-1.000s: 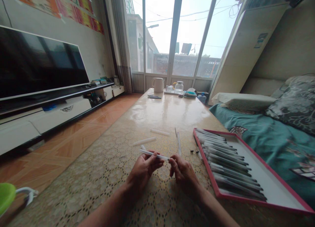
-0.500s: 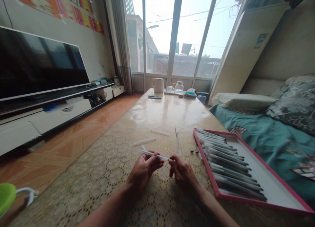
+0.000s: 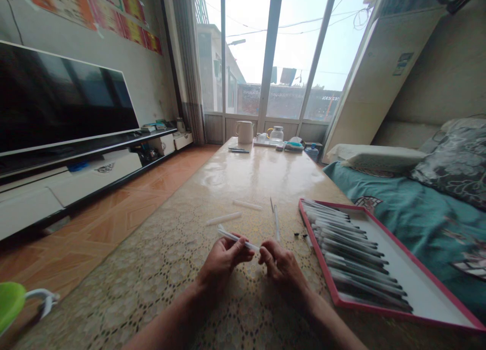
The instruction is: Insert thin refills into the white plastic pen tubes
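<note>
My left hand [image 3: 222, 261] pinches a thin white pen barrel [image 3: 235, 237] near its middle, the barrel slanting up to the left. My right hand [image 3: 279, 261] is closed at the barrel's right end, fingertips pinched on it. Both hands hover just above the lace-patterned table cover [image 3: 152, 269]. Loose white pen parts lie beyond the hands: two tubes [image 3: 224, 218] and a pen refill [image 3: 276, 221]. A few small black bits [image 3: 299, 234] lie near the tray.
A red-rimmed tray [image 3: 398, 314] holding several pens in a row sits on my right. A jug [image 3: 245, 131], a glass teapot [image 3: 276, 133] and small items stand at the table's far end. A green cup [image 3: 9, 302] is at the lower left. A bed lies right, a TV stand left.
The pen barrel's left end has tilted up a little and both hands have shifted slightly; otherwise nothing moved.
</note>
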Demonstrator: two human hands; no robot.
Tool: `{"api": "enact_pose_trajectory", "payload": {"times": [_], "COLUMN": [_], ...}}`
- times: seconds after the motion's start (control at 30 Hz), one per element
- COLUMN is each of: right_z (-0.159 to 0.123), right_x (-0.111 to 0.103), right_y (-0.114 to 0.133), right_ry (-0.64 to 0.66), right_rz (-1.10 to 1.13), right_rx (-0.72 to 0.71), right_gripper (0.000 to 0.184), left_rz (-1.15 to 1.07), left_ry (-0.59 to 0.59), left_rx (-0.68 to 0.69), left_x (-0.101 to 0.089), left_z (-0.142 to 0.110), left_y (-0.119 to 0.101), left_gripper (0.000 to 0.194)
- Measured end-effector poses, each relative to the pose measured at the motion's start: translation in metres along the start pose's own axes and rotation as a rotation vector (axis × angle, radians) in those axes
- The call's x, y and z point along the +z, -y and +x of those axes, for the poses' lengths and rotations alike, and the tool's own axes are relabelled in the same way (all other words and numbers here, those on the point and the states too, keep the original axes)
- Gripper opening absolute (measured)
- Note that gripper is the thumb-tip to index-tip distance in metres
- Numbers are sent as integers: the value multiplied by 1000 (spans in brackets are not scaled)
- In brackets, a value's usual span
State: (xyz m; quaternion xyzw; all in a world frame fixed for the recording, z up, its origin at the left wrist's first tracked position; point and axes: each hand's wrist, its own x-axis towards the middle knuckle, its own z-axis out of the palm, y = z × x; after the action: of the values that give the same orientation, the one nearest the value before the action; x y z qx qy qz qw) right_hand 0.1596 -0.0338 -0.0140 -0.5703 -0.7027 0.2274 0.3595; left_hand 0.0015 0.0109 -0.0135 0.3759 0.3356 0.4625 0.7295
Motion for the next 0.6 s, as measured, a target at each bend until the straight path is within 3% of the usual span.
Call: {"api": "enact_pose_trajectory", "payload": {"times": [0.17, 0.27, 0.4, 0.5, 0.6], "right_z": [0, 0, 1, 1, 1], "right_x": [1, 1, -2, -3, -2], "right_y": [-1, -4, -6, -6, -7], "right_ry": [-14, -80, -127, -129, -135], "right_rz": [-45, -84, -78, -79, -93], "right_rx": [-64, -58, -2, 11, 4], "right_gripper": [23, 26, 26, 26, 26], "left_rz": [297, 455, 799, 1096, 1283], "left_ry": [71, -26, -326, -318, -275], "left_rx": [92, 225, 491, 617, 601], "left_x": [0, -5, -23, -36, -43], "left_z": [0, 2, 9, 16, 20], "left_y": [1, -6, -19, -22, -20], "left_gripper": [29, 26, 15, 33, 40]}}
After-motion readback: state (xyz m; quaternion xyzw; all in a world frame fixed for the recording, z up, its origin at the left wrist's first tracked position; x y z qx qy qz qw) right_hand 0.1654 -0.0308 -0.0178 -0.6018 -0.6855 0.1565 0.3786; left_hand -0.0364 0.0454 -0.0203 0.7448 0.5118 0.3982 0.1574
